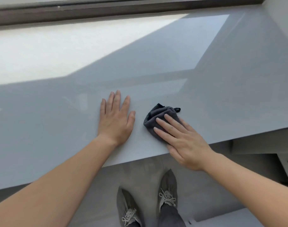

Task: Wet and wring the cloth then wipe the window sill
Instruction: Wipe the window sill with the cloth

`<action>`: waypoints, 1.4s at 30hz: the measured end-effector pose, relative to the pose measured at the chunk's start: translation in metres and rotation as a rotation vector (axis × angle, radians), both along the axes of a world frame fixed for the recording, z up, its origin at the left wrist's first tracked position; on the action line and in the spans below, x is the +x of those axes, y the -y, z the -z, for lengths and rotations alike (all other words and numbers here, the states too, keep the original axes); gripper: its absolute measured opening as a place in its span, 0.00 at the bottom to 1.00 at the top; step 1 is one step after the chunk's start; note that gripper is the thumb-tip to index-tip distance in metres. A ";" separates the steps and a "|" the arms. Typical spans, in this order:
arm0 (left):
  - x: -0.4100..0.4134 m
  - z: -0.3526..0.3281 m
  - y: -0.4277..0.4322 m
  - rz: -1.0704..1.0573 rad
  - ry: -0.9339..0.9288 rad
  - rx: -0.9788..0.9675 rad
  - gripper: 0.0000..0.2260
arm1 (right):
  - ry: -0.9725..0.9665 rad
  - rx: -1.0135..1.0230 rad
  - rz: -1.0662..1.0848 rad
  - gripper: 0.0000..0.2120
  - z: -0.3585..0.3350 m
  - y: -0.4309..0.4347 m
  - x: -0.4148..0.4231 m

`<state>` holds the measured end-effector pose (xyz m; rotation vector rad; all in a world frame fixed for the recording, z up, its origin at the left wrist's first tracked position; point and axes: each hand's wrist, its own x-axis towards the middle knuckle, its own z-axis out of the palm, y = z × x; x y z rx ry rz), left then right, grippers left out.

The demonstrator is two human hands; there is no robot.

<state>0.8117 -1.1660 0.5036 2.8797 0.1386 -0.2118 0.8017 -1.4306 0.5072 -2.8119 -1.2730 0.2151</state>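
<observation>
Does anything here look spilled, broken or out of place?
Nothing stands out. The right hand presses a bunched dark grey cloth on the glossy grey window sill; the left hand rests flat beside it.

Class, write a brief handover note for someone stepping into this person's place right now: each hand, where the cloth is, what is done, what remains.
Left hand: flat, palm down on the window sill, holding nothing.
Right hand: pressed flat on the dark grey cloth, near the sill's front edge.
Done: the cloth lies bunched on the sill; whether it is wet cannot be told.
Left: wipe the sill, up to the sunlit strip by the window frame.
</observation>
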 end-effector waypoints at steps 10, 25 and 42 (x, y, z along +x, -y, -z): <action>0.043 -0.007 0.056 -0.061 0.073 -0.115 0.29 | 0.008 0.045 0.055 0.29 0.003 0.044 0.019; 0.091 0.005 0.061 -0.206 0.031 0.019 0.31 | -0.038 0.007 0.038 0.30 0.004 0.011 0.179; 0.129 -0.006 0.050 -0.243 0.207 -0.019 0.24 | -0.059 0.001 0.464 0.31 0.000 -0.017 0.332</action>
